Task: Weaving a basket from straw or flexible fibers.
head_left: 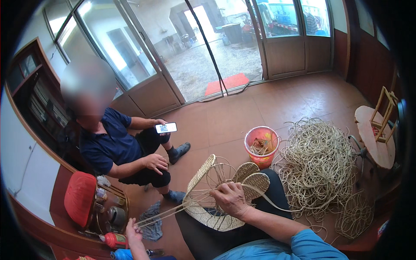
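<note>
On my lap rests a round wire frame (213,173) with thin spokes, covered in places by tightly woven straw-coloured cord. A curved woven band (201,173) runs along its left side and round the bottom, and rounded woven lobes (256,184) stick out at the right. My right hand (232,200) is closed over the frame near its middle; what lies under the fingers is partly hidden. Low on the left, my left hand (133,229) is closed on several strands of cord (167,213), which stretch taut from the frame's left edge to my fingers.
A large heap of loose cord (320,162) lies on the floor at right, beside a red bucket (261,147) holding scraps. A seated person holds a phone (166,128) at left. Near them stand a red stool (80,198) and a grey cloth (151,221). A wooden stand (376,136) is far right.
</note>
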Demonstrator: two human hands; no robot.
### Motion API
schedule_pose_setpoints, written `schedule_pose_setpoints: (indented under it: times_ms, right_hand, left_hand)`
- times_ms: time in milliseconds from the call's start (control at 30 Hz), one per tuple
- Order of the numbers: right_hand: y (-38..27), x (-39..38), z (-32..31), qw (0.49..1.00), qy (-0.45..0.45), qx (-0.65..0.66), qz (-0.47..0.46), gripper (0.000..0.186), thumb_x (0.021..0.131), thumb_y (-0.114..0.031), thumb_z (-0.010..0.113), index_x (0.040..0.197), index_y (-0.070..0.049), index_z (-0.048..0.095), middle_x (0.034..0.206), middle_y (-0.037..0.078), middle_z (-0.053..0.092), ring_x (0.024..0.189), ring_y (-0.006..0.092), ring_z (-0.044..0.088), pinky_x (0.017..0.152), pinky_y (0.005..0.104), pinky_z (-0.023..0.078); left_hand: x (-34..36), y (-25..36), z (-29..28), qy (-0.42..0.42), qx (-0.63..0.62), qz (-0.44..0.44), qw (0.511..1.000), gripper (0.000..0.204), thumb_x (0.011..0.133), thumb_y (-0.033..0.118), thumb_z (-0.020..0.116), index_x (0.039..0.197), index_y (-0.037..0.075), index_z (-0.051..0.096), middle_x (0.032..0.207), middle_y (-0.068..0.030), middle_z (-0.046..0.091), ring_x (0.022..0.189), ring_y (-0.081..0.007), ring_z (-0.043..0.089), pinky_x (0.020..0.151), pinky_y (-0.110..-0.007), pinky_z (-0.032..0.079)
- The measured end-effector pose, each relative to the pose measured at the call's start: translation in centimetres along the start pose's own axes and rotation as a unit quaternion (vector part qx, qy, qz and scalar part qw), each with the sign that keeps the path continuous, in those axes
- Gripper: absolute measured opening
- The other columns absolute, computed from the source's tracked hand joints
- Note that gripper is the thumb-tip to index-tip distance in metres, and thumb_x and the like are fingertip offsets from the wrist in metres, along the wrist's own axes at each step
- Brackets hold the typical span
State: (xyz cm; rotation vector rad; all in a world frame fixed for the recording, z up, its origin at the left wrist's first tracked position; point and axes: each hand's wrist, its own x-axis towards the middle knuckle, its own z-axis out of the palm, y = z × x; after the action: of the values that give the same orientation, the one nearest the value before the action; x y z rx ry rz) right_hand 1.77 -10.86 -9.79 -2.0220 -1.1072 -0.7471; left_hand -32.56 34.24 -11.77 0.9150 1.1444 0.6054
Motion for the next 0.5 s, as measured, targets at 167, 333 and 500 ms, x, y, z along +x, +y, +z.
schedule_pose_setpoints:
  times_ms: [167,333,500]
  right_hand:
    - [-0.4,-0.3,0.7,0.999,0.022,0.023,0.003,0.021,0.087,-0.019,0.076,0.106,-0.027,0.078,0.099,-0.005,0.064,0.096,0.0195,0.063,0.085,0.0409,0.044]
    - [1.2,-0.7,0.9,0.999,0.041,0.009,0.020,0.022,0.086,-0.020,0.077,0.107,-0.027,0.078,0.100,-0.008,0.068,0.094,0.0184,0.064,0.085,0.0407,0.045]
    - [0.8,-0.6,0.2,0.999,0.036,0.027,0.018,0.024,0.086,-0.023,0.079,0.109,-0.028,0.079,0.101,-0.009,0.069,0.095,0.0177,0.064,0.085,0.0407,0.044]
  left_hand:
    - [3.3,3.2,-4.6,0.031,0.031,-0.004,0.999,0.032,0.106,0.050,0.072,0.105,0.019,0.076,0.062,0.0045,0.056,0.054,-0.0134,0.053,0.056,-0.037,0.043]
    - [-6.5,-0.4,15.4,0.067,0.572,0.479,0.663,0.017,0.095,0.021,0.077,0.105,0.008,0.081,0.104,-0.0161,0.081,0.104,-0.0416,0.073,0.100,-0.054,0.052]
    - [-19.9,-4.2,29.3,-0.131,0.525,0.640,0.546,0.025,0.098,0.015,0.076,0.122,0.011,0.074,0.114,-0.0102,0.073,0.109,-0.0346,0.067,0.100,-0.050,0.050]
